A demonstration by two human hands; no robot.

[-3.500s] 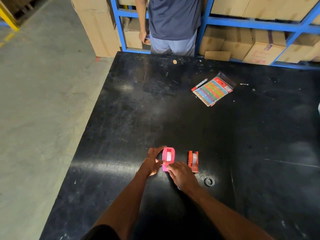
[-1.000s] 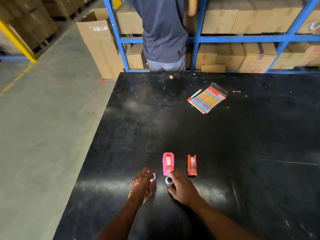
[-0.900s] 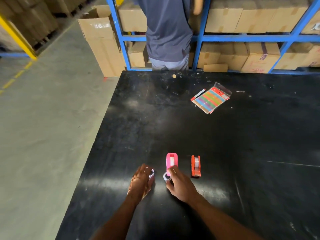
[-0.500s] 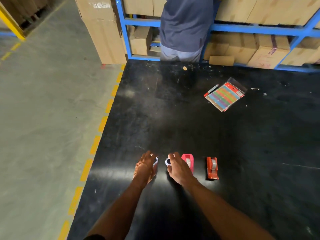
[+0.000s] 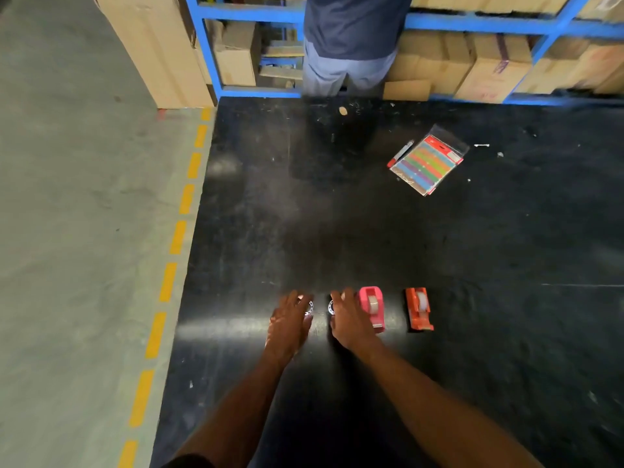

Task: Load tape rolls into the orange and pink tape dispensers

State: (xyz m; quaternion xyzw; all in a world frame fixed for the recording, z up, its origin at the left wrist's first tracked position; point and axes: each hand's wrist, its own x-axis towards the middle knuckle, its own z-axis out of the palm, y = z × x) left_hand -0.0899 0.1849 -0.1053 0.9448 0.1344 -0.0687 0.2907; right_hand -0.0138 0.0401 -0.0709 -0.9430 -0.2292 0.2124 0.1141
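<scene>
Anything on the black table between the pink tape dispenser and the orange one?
Nothing: in the head view, bare black table separates the pink tape dispenser from the orange tape dispenser.

Your left hand (image 5: 288, 320) and right hand (image 5: 347, 319) lie flat on the black table (image 5: 304, 214), each over 1 small ring. Just right of your right hand stands the pink dispenser (image 5: 372, 307), touching it; the orange dispenser (image 5: 418, 309) sits beyond a narrow gap. Ahead, the table lies open up to the colourful packet (image 5: 427, 162).
</scene>
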